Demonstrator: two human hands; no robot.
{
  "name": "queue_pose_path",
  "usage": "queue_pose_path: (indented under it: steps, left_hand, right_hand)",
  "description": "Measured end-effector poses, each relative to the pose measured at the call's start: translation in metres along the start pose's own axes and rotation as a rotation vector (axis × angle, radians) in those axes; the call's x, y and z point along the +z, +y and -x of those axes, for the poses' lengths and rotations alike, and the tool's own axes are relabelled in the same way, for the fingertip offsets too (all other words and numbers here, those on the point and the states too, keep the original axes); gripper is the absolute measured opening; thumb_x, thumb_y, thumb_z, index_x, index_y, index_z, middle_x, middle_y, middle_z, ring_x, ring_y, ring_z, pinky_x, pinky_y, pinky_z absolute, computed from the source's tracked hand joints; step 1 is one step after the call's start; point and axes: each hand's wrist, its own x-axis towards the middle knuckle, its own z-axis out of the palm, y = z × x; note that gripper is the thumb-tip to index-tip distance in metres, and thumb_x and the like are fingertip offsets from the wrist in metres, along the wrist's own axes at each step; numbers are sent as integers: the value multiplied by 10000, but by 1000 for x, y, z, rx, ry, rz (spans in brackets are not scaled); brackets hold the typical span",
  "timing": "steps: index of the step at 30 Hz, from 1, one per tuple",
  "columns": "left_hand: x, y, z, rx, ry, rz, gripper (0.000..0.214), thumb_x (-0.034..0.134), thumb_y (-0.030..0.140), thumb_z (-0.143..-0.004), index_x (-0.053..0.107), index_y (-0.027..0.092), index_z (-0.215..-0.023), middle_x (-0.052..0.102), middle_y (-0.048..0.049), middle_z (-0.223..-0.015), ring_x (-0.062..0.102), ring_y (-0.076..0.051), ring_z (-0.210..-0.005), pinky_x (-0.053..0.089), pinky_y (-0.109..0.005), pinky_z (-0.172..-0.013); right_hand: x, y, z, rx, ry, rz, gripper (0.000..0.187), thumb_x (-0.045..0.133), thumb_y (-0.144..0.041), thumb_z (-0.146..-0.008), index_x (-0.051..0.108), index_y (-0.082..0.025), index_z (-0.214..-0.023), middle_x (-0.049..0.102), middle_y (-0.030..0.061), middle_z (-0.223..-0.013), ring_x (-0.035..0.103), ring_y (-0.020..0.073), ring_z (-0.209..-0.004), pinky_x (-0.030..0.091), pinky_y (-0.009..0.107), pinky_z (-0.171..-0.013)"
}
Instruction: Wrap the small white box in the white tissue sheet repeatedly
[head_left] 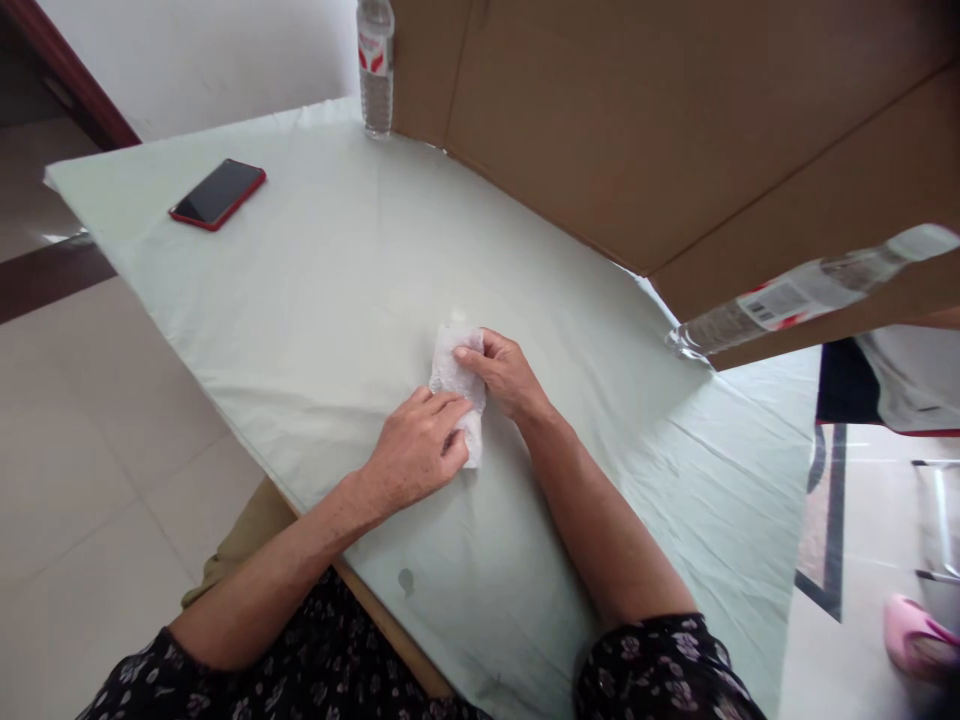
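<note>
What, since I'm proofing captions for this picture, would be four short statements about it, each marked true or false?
1. The left hand and the right hand both touch a white, crinkled, tissue-like rectangle. True.
2. The rectangular, black-screened, red-edged phone lies on the floor. False: it lies on the pale green cloth.
3. A clear plastic bottle with a red-and-white label stands at the brown cardboard's left end. True.
4. The fabric sleeves are plain white. False: they are black with pale flowers.

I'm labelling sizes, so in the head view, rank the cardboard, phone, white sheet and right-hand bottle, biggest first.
1. Cardboard
2. Right-hand bottle
3. Phone and white sheet: unranked; they look close and the sheet is partly covered.
</note>
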Motion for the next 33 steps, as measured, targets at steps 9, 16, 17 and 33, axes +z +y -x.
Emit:
queue_pose_path:
  steps: [9,16,17,33]
  left_hand:
    - [6,-4,3,-20,56,32,283,513,129,-874,670,174,-1105,708,-106,-1119,637,-255,-1002,536,-422,-934]
    - [13,0,9,-235,244,82,234,632,162,-798,515,220,-992,570,-55,-1016,614,-221,-987,548,-365,-871]
    - [14,0,10,-252,264,85,260,649,163,-785,495,223,-985,562,-48,-1002,608,-223,-986,547,-370,-869]
    - [3,-7,9,-184,121,184,205,627,113,-803,590,205,-982,628,-137,-1303,576,-278,-1284,476,-469,-1057]
  right_hand:
    - [15,-2,23,-18,17,-176,416,750,-570,-727,565,-239,-898,606,-15,-811,583,164,-768,526,333,-797]
    - [17,-13,53,-139,70,4,313,677,-525,-837,549,-239,-830,559,-21,-777,519,144,-724,474,287,-704]
    - [17,-14,58,-152,77,31,291,667,-511,-853,569,-237,-848,582,-11,-801,534,150,-739,477,291,-710]
    - [10,16,113,-468,6,262,134,560,-317,-984,689,-281,-990,753,54,-1128,669,221,-1192,491,457,-1099]
